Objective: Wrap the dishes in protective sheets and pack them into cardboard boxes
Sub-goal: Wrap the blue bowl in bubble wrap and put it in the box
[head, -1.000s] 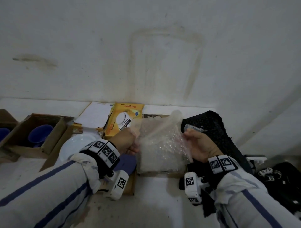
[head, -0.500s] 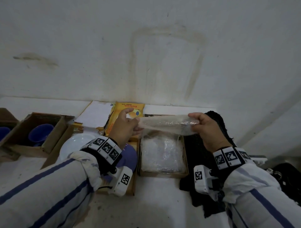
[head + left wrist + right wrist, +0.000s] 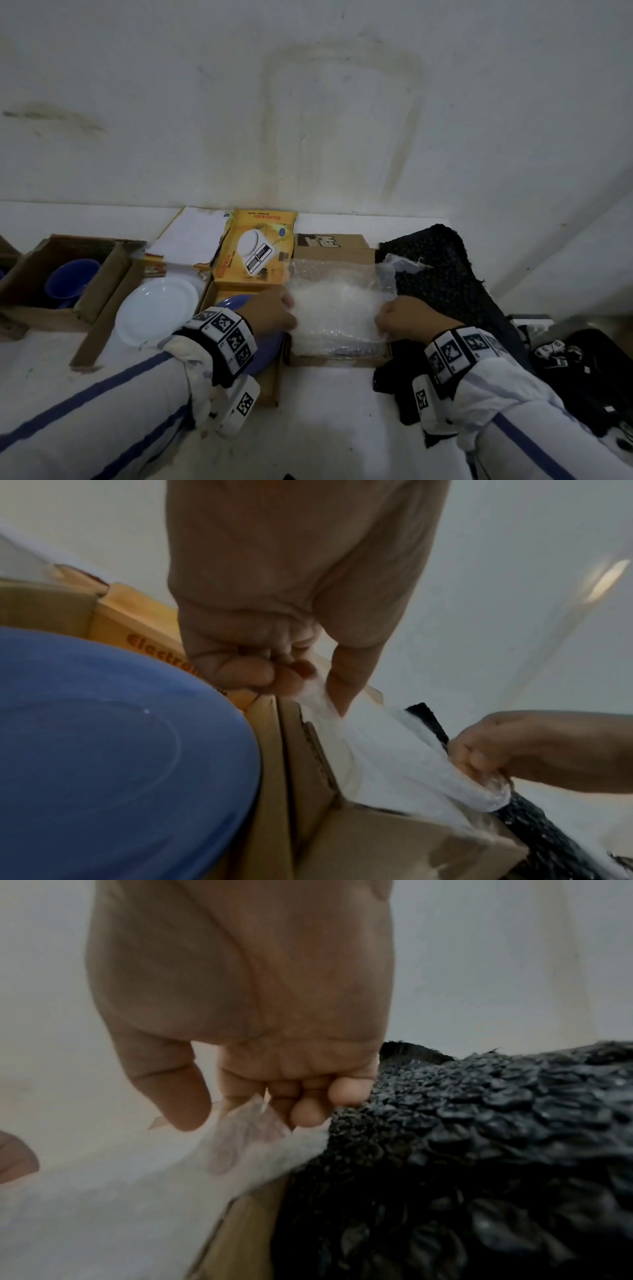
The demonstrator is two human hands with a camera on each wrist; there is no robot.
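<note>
Looking down from the head view, most of the small cardboard box (image 3: 337,359) at lower centre is covered by a bubble-wrap sheet (image 3: 337,301), so its contents cannot be made out. The left hand (image 3: 270,313) pinches the sheet's left edge and the right hand (image 3: 407,320) its right edge; the sheet's long axis runs left to right across the frame. A blue plate (image 3: 263,346) lies half hidden under the left wrist, with a white plate (image 3: 154,308) further left on the white counter (image 3: 325,411).

From the left wrist, the thumb and curled fingers (image 3: 240,669) grip a bunched corner of the sheet (image 3: 394,756), which slopes down-right to the right hand (image 3: 514,748). The blue plate (image 3: 113,750) is cut off at left.

From the right wrist, blur softens everything; the curled fingers (image 3: 308,1107) hold the sheet's (image 3: 137,1191) edge against the thumb, beside a black knobbly mat (image 3: 479,1150).
</note>
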